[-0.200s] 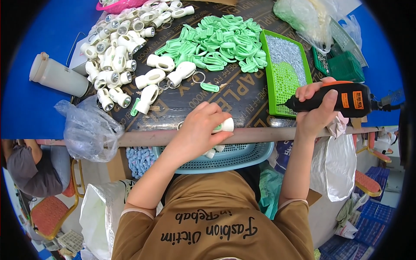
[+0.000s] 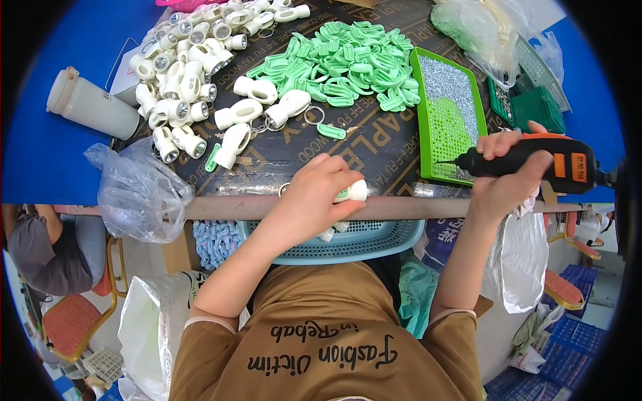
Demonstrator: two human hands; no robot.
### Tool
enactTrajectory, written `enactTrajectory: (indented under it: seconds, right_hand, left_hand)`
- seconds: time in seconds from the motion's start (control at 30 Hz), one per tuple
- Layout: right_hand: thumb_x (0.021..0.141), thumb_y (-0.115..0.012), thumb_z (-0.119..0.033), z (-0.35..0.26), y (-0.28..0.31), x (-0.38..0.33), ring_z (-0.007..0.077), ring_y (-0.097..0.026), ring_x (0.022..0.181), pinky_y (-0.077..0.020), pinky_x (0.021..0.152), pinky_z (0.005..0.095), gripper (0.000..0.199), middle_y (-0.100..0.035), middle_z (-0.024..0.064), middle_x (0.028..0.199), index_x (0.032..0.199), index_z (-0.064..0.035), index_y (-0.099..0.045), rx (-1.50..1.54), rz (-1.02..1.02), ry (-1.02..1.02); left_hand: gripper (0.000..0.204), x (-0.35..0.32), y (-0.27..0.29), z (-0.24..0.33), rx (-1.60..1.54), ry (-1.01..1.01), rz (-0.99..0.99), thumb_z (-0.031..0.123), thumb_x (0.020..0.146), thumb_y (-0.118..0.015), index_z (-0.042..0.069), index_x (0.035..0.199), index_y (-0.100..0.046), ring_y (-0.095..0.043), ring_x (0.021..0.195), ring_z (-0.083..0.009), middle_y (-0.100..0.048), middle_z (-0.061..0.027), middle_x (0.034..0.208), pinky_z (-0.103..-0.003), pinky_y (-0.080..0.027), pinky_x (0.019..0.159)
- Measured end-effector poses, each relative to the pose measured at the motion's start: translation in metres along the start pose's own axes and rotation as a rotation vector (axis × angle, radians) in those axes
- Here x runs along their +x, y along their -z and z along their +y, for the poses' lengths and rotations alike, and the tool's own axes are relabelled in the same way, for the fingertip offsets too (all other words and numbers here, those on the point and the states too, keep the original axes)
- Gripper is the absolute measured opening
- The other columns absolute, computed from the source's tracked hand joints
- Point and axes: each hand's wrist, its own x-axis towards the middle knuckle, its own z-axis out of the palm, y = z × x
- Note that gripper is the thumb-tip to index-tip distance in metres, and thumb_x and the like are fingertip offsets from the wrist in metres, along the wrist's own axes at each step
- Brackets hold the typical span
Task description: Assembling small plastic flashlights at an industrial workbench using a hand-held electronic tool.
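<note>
My left hand [image 2: 314, 192] is closed around a small white flashlight [image 2: 359, 190] at the table's front edge; a bit of green shows on its side, and my fingers hide most of its body. My right hand [image 2: 507, 175] grips a black and orange electric screwdriver [image 2: 535, 160], its bit pointing left over the near end of a bright green tray [image 2: 425, 147]. Small silvery screws [image 2: 445, 79] lie heaped at the tray's far end. Beyond my left hand are several white flashlights with key rings [image 2: 239, 113] and a loose green cover piece [image 2: 331, 131].
A large heap of green cover pieces [image 2: 341, 63] fills the table's middle; white flashlights [image 2: 180, 80] pile up at its left. A blue basket [image 2: 334, 250] sits below the edge. A clear plastic bag [image 2: 140, 194] hangs over the edge, beside a white cup [image 2: 93, 103].
My right hand has shifted slightly right with the screwdriver, whose bit now sits further in over the tray. The left hand keeps its hold on the flashlight. The whole view has shifted slightly.
</note>
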Motion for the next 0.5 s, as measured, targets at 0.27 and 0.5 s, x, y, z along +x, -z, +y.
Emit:
enactTrajectory:
  seconds: [0.27,0.5]
  right_hand:
    - [0.062,-0.047,-0.081,-0.037,-0.036,-0.012,0.0151,-0.043,0.056,-0.0344,0.057,0.0296,0.091,-0.048,0.0051,0.069,0.114,-0.0066,-0.043,0.454,-0.28,-0.192]
    - [0.067,-0.045,-0.08,-0.017,-0.073,-0.037,0.0135,-0.043,0.052,-0.0346,0.054,0.0286,0.082,-0.047,0.0032,0.063,0.109,-0.0098,-0.043,0.576,-0.405,-0.327]
  left_hand:
    - [0.031,0.002,-0.006,-0.002,-0.02,-0.028,0.071,0.015,0.066,-0.072,0.003,0.092,-0.063,-0.052,0.078,-0.0251,-0.055,-0.0074,0.081,-0.035,-0.043,0.068]
    - [0.031,-0.001,-0.004,-0.005,-0.018,-0.026,0.073,0.016,0.065,-0.072,0.004,0.092,-0.063,-0.052,0.077,-0.0255,-0.055,-0.008,0.08,-0.035,-0.043,0.067]
